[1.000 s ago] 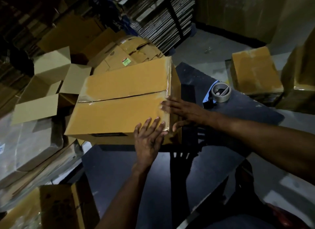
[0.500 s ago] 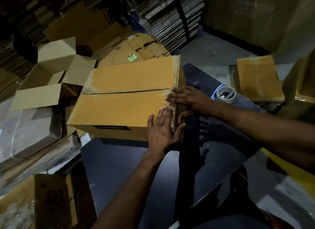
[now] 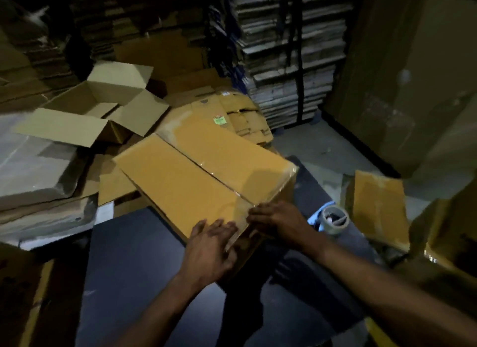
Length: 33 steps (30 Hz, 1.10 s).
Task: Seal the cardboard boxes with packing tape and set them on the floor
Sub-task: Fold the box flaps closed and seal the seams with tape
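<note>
A dark table (image 3: 134,277) carries the closed cardboard box (image 3: 201,176), clear tape glinting along its centre seam, its far end overhanging the table edge. Both hands press its near corner: left hand (image 3: 209,246) flat, fingers straight; right hand (image 3: 278,217) likewise (fingertips blurred). The tape roll (image 3: 334,220) beside it is partly hidden.

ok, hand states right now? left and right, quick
Left hand: open, fingers flat on the taped box at its near corner.
Right hand: open, fingers pressing the same corner, holding nothing.
</note>
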Available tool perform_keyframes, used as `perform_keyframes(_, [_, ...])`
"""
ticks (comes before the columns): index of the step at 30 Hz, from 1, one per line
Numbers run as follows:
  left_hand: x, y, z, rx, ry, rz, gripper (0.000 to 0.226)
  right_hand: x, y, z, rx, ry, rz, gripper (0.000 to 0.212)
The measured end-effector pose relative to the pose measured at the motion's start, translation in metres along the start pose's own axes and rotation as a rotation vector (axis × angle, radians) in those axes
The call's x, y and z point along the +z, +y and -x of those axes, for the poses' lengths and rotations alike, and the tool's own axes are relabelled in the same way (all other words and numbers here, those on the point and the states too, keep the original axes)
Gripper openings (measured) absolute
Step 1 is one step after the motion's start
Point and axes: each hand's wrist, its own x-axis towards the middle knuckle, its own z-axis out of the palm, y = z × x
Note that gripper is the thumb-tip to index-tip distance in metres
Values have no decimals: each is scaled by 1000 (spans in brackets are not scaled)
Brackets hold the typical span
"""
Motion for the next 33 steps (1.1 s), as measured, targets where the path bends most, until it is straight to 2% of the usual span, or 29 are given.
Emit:
perform_keyframes(3, [-3,1,-8,-110,-20,-2,57,-17,39,-4,109,-123,97,43])
perform_keyframes(6, [4,27,-25,-145,-71,-4,67,-44,77,-14,322,-393,250,68])
perform_keyframes(7, [7,35,-30,-170,-102,13,66,-47,84,-14,366,-467,269,68])
perform_keyframes(9, [15,38,-32,-176,-114,8,61,-45,88,-13,384,-495,269,60])
perform_keyframes(12, [18,17,-21,-31,-47,-85,55,-37,70,-13,400,-507,346,55])
perform_keyframes(16, [1,-48,7,99,21,-106,51,-43,13,-35,298,-642,416,51])
perform_keyframes(18, [-15,-83,27,101,26,-110,47,-46,-24,-49,199,-683,403,49])
perform_keyframes(23, [-63,-110,60,-211,-141,-126,45,-40,-109,-57,-14,-697,234,42])
perform_keyframes(26, [-73,-83,46,-384,-77,-47,66,-38,-119,-77,88,-607,39,40])
perform_keyframes(28, [-65,-54,30,-446,-21,34,66,-30,-94,-90,267,-435,-129,36])
perform_keyframes(30, [-54,-16,12,-486,11,88,61,-19,-45,-103,339,-339,-153,33])
perform_keyframes(33, [-36,36,-19,-532,12,131,72,-15,28,-116,334,-475,62,54])
